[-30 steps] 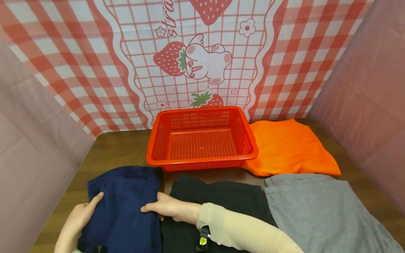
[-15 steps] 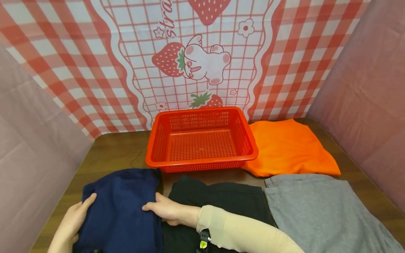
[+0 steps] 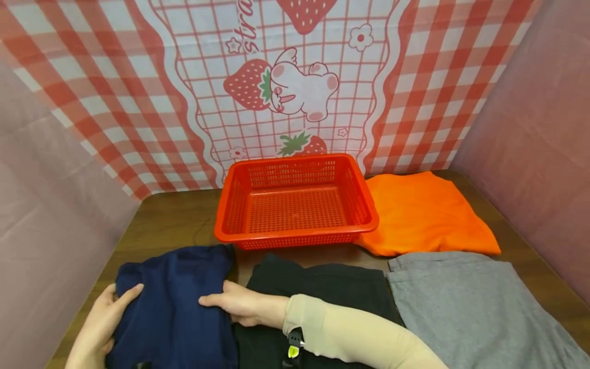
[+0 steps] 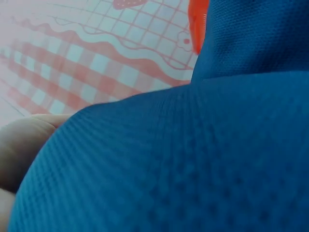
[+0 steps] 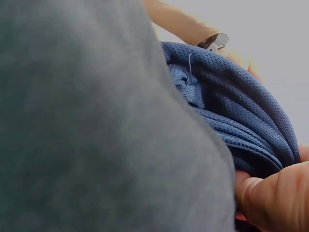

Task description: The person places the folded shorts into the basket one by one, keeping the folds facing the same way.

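The brown table [image 3: 161, 218] bears a basket [image 3: 295, 236] and folded cloths [image 3: 180, 302].

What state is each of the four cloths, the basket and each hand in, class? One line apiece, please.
Red basket: upright, its inside bottom showing
Navy cloth: layered, held at both sides
Black cloth: lying down, partly hidden
Gray cloth: lying flat
Orange cloth: lying flat
Left hand: gripping navy cloth
Right hand: gripping navy cloth

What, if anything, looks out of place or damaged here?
The backdrop looks hung sideways: its lettering runs vertically and the printed animal lies on its side. The right wrist view also shows what seems a loose thread on the navy cloth. Nothing appears spilled.
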`<action>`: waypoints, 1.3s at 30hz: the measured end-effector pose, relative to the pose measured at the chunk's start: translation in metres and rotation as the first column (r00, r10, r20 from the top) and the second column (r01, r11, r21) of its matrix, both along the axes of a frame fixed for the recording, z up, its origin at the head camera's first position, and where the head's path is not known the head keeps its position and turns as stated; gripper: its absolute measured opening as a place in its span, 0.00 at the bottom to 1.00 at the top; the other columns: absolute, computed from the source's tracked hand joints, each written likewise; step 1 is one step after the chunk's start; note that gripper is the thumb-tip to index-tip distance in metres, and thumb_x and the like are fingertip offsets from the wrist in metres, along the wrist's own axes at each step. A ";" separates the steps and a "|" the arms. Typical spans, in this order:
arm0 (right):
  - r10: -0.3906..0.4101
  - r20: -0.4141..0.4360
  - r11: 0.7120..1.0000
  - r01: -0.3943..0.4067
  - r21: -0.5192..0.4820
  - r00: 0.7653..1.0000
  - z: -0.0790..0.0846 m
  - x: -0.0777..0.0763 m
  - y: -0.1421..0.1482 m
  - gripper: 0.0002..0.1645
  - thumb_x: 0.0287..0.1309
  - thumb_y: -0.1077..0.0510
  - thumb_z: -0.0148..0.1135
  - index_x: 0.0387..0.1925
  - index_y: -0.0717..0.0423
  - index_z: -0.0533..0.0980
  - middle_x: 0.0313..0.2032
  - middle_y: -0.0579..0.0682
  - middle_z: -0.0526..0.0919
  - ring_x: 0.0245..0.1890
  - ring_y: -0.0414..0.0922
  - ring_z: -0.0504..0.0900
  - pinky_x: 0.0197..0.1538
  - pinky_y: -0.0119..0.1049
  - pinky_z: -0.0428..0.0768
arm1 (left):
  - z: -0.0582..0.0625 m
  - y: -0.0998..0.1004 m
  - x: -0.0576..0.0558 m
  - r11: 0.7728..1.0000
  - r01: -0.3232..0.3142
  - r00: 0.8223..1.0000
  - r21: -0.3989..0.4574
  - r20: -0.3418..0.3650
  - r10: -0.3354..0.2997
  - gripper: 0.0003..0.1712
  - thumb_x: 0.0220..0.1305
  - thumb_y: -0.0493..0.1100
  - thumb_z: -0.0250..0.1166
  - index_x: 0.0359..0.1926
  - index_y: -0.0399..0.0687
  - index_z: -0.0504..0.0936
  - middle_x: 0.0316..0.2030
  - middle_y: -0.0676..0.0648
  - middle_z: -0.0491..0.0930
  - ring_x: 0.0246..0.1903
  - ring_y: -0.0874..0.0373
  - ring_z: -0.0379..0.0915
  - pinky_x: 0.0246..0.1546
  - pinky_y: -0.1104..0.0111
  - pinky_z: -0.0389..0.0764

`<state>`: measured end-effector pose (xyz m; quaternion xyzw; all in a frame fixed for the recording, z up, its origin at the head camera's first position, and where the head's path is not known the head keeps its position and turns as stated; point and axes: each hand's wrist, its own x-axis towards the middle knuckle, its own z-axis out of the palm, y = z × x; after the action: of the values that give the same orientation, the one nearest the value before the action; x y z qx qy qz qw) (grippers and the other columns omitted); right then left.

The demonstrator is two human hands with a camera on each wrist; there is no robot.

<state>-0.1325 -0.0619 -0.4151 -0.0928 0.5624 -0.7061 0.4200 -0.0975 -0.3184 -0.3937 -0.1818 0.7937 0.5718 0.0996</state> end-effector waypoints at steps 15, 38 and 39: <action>0.036 0.003 0.998 -0.036 -0.042 0.999 0.020 0.007 -0.003 0.20 0.62 0.61 0.48 0.56 0.54 0.65 0.51 0.55 0.77 0.50 0.49 0.76 0.51 0.42 0.75 | 0.021 -0.008 0.014 0.984 -0.171 0.985 -0.050 -0.036 0.169 0.23 0.61 0.61 0.52 0.52 0.57 0.62 0.40 0.63 0.68 0.31 0.73 0.68 0.31 0.72 0.73; 0.020 -0.079 0.987 -0.032 -0.159 0.997 0.053 0.019 0.008 0.23 0.61 0.67 0.45 0.58 0.62 0.63 0.56 0.61 0.71 0.53 0.51 0.73 0.54 0.41 0.73 | 0.051 0.009 0.033 0.934 -0.262 0.906 0.242 -0.272 0.324 0.06 0.62 0.49 0.58 0.41 0.60 0.73 0.24 0.61 0.80 0.20 0.63 0.76 0.18 0.69 0.76; 0.016 -0.086 0.986 -0.030 -0.164 0.996 0.054 0.019 0.009 0.23 0.61 0.67 0.45 0.58 0.62 0.63 0.56 0.61 0.71 0.52 0.51 0.74 0.54 0.41 0.73 | 0.051 0.010 0.033 0.932 -0.263 0.903 0.248 -0.276 0.328 0.06 0.62 0.48 0.58 0.41 0.60 0.73 0.24 0.60 0.80 0.20 0.63 0.76 0.18 0.68 0.76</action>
<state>-0.1140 -0.0532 -0.3612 -0.1635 0.5182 -0.7407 0.3951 -0.0645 -0.3084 -0.3427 -0.1965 0.6992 0.6804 -0.0977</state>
